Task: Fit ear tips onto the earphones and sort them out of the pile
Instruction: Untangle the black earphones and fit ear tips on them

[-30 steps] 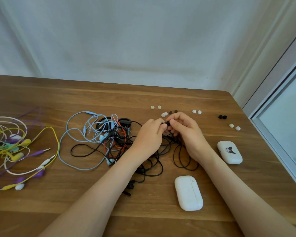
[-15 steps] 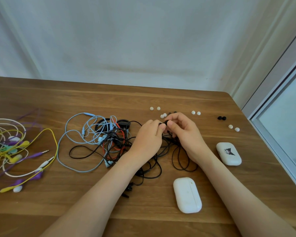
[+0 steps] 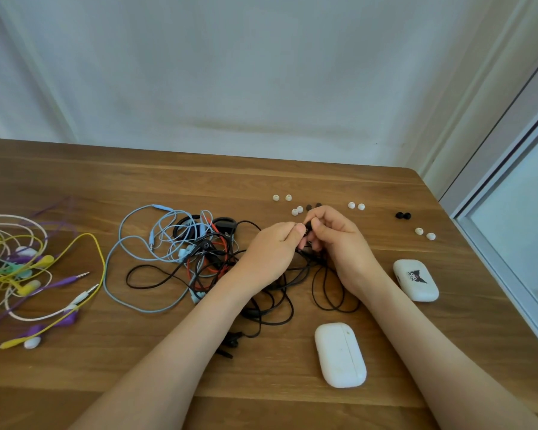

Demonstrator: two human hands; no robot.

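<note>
A tangled pile of black, blue and red earphones [image 3: 199,252] lies at the middle of the wooden table [image 3: 292,178]. My left hand [image 3: 271,252] and my right hand [image 3: 339,240] meet just right of it, fingertips together. Between them they pinch a small black earbud [image 3: 308,225] whose black cable [image 3: 326,287] loops down under my wrists. Which part each hand holds is hidden by the fingers. Loose white ear tips [image 3: 281,198] and dark ear tips [image 3: 313,207] lie just beyond my hands; more white ear tips [image 3: 356,206] sit to the right.
A separate heap of yellow, purple, green and white earphones [image 3: 22,268] lies at the far left. A white charging case [image 3: 339,355] sits near my right forearm, a second case with a cartoon print [image 3: 415,280] to its right. Black tips [image 3: 402,216] and white tips [image 3: 424,233] lie near the table's right edge.
Both hands have stayed together on the black earbud with only small finger movements. The camera view has drifted slightly.
</note>
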